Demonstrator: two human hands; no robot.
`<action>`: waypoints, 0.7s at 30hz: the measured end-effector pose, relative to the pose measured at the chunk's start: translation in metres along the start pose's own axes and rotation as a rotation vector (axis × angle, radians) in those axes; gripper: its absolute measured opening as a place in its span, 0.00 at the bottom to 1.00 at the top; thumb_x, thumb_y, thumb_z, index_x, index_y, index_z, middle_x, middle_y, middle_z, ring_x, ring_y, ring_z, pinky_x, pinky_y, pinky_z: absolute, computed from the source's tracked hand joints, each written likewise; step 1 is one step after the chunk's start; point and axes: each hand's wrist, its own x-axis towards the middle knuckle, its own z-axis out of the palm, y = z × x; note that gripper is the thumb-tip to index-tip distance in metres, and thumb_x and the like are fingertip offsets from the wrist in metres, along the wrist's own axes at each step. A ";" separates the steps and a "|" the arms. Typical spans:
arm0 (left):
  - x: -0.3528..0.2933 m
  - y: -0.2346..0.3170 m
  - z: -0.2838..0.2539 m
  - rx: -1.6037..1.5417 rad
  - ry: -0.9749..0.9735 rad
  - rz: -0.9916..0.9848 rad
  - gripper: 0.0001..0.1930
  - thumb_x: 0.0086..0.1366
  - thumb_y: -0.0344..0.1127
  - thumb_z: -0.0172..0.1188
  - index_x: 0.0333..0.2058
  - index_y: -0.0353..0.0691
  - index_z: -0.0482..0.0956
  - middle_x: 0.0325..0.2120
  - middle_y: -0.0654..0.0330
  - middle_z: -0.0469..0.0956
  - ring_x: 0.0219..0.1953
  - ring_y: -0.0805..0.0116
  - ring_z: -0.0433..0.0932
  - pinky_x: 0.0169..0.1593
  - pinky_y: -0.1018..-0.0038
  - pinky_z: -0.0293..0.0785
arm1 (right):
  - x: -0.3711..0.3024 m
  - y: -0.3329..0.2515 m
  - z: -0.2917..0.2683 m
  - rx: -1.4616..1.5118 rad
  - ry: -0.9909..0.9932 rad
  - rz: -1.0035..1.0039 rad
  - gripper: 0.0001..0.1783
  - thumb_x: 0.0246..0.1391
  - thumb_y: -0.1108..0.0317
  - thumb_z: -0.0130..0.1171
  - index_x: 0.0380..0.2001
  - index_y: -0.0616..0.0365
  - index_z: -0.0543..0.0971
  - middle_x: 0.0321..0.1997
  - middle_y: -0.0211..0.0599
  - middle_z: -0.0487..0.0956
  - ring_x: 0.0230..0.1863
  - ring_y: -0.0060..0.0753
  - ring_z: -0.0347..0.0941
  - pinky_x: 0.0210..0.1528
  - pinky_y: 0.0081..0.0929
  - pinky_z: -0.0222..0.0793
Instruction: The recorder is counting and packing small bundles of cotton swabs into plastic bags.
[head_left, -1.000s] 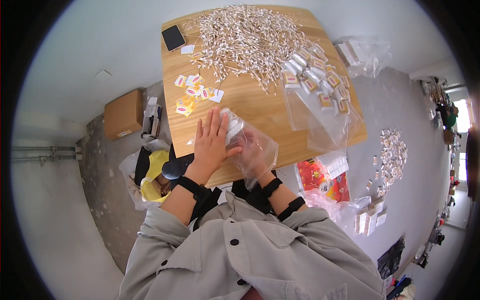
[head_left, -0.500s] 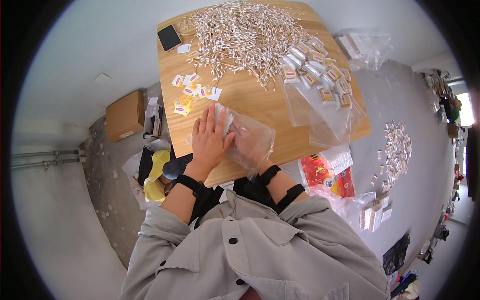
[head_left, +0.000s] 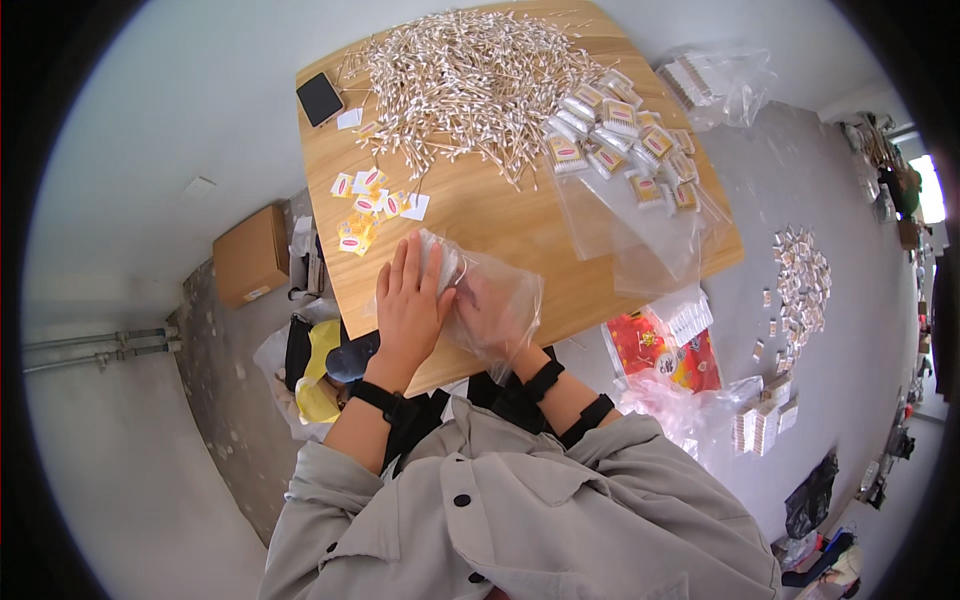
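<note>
Near the table's front edge, my left hand lies flat with its fingers stretched out, against a clear plastic bag. My right hand shows through the bag's film, which covers it down to the wrist. Between the hands, at the bag's far end, is a whitish bundle; film and fingers partly hide it. My right fingers curl towards this bundle, their tips hidden. Small yellow-and-white cards lie scattered beyond my left hand. A large heap of loose cotton swabs covers the far part of the table.
Filled cotton swab packets and flat clear bags lie on the table's right side. A black, screen-like device sits at the far left corner. On the floor are a cardboard box, a red printed bag and many packets.
The view has shifted slightly, so the table's things appear a little farther left. Both hands stay at the bag with the whitish bundle, their pose nearly the same.
</note>
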 end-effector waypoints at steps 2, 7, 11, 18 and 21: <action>0.006 0.003 0.003 0.002 -0.015 0.010 0.33 0.58 0.43 0.58 0.60 0.42 0.60 0.63 0.49 0.53 0.63 0.50 0.55 0.61 0.55 0.53 | -0.001 0.028 -0.001 -0.053 0.007 -0.036 0.20 0.54 0.65 0.53 0.48 0.63 0.69 0.41 0.50 0.75 0.40 0.46 0.72 0.45 0.36 0.66; 0.001 -0.007 0.008 0.037 0.008 -0.012 0.32 0.60 0.46 0.56 0.61 0.44 0.59 0.63 0.49 0.54 0.63 0.49 0.55 0.61 0.55 0.53 | -0.022 0.009 -0.029 -0.154 -0.004 0.239 0.26 0.51 0.59 0.59 0.48 0.63 0.67 0.42 0.47 0.74 0.43 0.44 0.72 0.45 0.36 0.68; 0.005 -0.003 0.006 0.044 -0.026 -0.013 0.33 0.60 0.48 0.55 0.62 0.45 0.58 0.64 0.49 0.52 0.64 0.49 0.54 0.62 0.55 0.52 | -0.035 -0.014 -0.077 -0.341 0.035 0.001 0.31 0.45 0.61 0.66 0.49 0.63 0.66 0.46 0.46 0.70 0.41 0.41 0.72 0.40 0.35 0.70; 0.005 -0.002 0.004 0.045 -0.051 -0.007 0.28 0.65 0.47 0.48 0.62 0.48 0.58 0.65 0.52 0.50 0.65 0.50 0.52 0.63 0.54 0.50 | -0.055 0.025 -0.094 -0.310 0.409 0.251 0.30 0.46 0.68 0.64 0.52 0.59 0.64 0.43 0.44 0.71 0.38 0.34 0.74 0.37 0.29 0.71; 0.004 -0.001 0.009 0.052 -0.026 -0.005 0.28 0.65 0.46 0.48 0.62 0.48 0.58 0.65 0.52 0.50 0.65 0.50 0.53 0.62 0.54 0.50 | -0.034 0.006 -0.092 -0.059 0.197 0.509 0.25 0.43 0.68 0.63 0.46 0.59 0.69 0.30 0.38 0.72 0.31 0.37 0.72 0.33 0.32 0.68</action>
